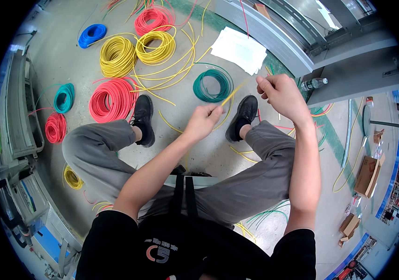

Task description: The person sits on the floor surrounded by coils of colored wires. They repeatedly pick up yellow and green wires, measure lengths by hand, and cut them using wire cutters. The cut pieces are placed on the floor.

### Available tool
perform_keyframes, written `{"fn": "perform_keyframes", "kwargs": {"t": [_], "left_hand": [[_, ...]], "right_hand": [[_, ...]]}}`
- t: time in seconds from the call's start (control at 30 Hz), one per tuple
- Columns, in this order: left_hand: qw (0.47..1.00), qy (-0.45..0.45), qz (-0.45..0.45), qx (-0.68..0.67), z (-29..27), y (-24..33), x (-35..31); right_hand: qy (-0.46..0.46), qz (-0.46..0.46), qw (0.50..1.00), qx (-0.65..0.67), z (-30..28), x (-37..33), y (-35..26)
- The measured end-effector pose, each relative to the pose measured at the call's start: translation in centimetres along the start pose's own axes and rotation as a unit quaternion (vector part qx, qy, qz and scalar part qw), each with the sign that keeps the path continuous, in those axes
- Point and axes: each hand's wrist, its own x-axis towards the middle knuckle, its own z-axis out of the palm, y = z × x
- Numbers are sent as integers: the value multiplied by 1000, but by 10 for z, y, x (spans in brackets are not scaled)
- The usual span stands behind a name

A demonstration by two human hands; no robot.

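Note:
My left hand (202,122) is closed in a pinch on a yellow wire (231,96) between my feet. The wire rises to the right from my fingertips and blurs toward my right hand (281,95). My right hand's fingers are curled with the thumb against them; whether they grip the wire cannot be made out. Beyond my left hand a coil of green wire (198,88) lies on the floor. A length of yellow wire hangs in a curve below my left hand.
Yellow coils (117,57), a red coil (111,100) and a blue coil (92,35) lie front left. White paper sheets (239,49) lie ahead, beside a grey metal cabinet frame (274,32). A plastic bottle (314,84) and an open cardboard box (368,176) are at right.

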Motion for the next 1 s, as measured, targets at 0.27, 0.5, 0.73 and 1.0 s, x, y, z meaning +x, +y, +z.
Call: {"fn": "perform_keyframes", "kwargs": {"t": [0.27,0.5,0.73,1.0], "left_hand": [[958,45,282,29,-1,71,-18],[805,246,266,470,-65,-64,43],[820,222,-151,505,-221,-174,96],[817,243,-143,503,-360,-106,217]], "right_hand": [[-38,-58,894,442,30,13,-50],[137,-84,815,557,15,-1,-81],[151,-55,758,632,15,-4,-81],[236,-34,773,587,9,-4,-78]]}}
